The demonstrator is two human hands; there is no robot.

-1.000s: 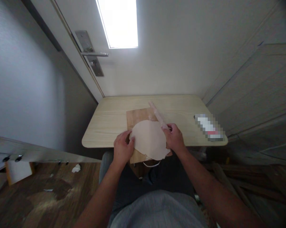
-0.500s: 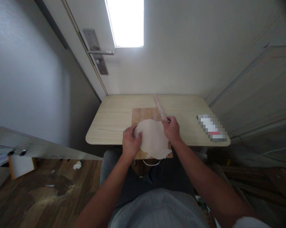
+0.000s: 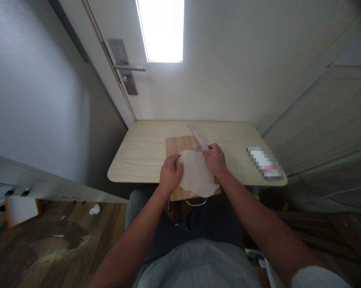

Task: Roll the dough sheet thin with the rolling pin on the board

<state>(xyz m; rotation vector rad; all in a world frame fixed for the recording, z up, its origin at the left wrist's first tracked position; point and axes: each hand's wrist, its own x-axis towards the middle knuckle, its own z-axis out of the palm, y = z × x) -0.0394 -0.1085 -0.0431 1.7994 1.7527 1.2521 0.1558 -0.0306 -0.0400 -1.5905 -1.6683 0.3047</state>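
Note:
A thin, roundish sheet of dough (image 3: 197, 173) lies over a wooden cutting board (image 3: 180, 143), its lower edge ragged. My left hand (image 3: 170, 174) pinches the sheet's left edge, thumb on top and fingers curled at the far side. At the upper right of the dough, my right hand (image 3: 215, 161) is closed around the near end of a flour-dusted rolling pin (image 3: 196, 134). The pin slants away to the upper left, its far end beyond the board. Part of the dough's right edge is hidden by my right hand.
The board sits on a pale wooden table (image 3: 135, 154), overhanging its front edge. A pixelated phone-like object (image 3: 264, 163) lies at the table's right. Behind stands a door with a metal handle (image 3: 130, 68). A crumpled white scrap (image 3: 94, 209) lies on the floor.
My left hand has moved right and slightly up, drawing the dough's left edge inward. The rolling pin's far end has swung left in my right hand. The board has tilted slightly.

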